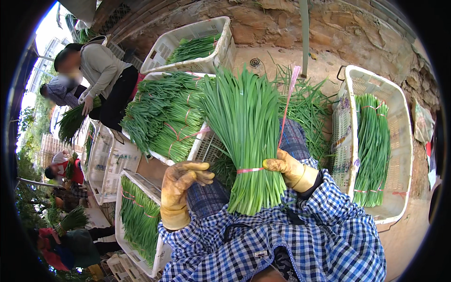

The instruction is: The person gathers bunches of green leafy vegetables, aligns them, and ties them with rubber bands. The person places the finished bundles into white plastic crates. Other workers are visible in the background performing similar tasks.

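Observation:
A thick bundle of long flat green leaves, which look like garlic chives (246, 120), stands over my lap, cut ends towards me. A pink tie (250, 170) circles it near those ends. My right hand (292, 170), in a stained yellow rubber glove, grips the bundle's right side at the tie, the thumb across its front. A long pink strip (289, 95) rises from beside that hand. Left of the bundle, apart from it, my left hand (185, 192) is raised in a like glove, its fingers bent and spread, holding nothing.
White plastic crates of tied green bundles stand at the right (405, 141), upper left (197, 149), top (190, 67) and lower left (121, 225). Loose leaves (306, 112) lie on the ground beyond my knees. A metal pole (304, 38) rises ahead. Several people work at the left; one holds leaves (75, 121).

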Motion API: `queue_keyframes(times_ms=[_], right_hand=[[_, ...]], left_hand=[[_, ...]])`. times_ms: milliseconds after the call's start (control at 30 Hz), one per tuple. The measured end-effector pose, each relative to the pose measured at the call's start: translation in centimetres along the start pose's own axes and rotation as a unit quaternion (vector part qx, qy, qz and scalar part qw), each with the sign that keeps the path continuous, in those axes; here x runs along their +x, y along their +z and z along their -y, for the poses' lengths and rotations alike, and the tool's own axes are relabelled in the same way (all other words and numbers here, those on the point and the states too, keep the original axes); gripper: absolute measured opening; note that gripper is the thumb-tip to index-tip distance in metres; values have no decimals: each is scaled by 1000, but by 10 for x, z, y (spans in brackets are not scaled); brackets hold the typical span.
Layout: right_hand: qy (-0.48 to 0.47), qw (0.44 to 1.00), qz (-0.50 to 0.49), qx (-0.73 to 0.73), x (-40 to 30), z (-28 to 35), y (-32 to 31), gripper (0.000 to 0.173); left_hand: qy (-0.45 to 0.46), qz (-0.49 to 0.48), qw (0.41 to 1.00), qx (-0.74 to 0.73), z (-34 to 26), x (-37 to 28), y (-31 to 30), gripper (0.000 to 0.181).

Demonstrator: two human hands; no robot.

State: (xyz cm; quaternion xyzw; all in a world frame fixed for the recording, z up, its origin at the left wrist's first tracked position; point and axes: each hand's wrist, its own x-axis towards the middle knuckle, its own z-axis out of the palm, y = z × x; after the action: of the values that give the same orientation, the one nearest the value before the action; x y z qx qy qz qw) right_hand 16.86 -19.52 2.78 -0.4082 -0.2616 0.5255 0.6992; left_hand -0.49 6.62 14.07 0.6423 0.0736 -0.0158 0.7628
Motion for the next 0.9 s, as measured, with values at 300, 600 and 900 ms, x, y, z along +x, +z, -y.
queue_keyframes(times_ms=[300,600,900], right_hand=[[1,994,67,-84,7,13,8,76],[-213,924,-297,-113,64,99,53,74],[-418,716,-508,-232,-7,172,-55,58]], left_hand=[[83,-133,947,-279,77,79,49,82],[135,-141,967,-165,46,70,88,39],[62,-191,970,-138,74,61,108,49]])
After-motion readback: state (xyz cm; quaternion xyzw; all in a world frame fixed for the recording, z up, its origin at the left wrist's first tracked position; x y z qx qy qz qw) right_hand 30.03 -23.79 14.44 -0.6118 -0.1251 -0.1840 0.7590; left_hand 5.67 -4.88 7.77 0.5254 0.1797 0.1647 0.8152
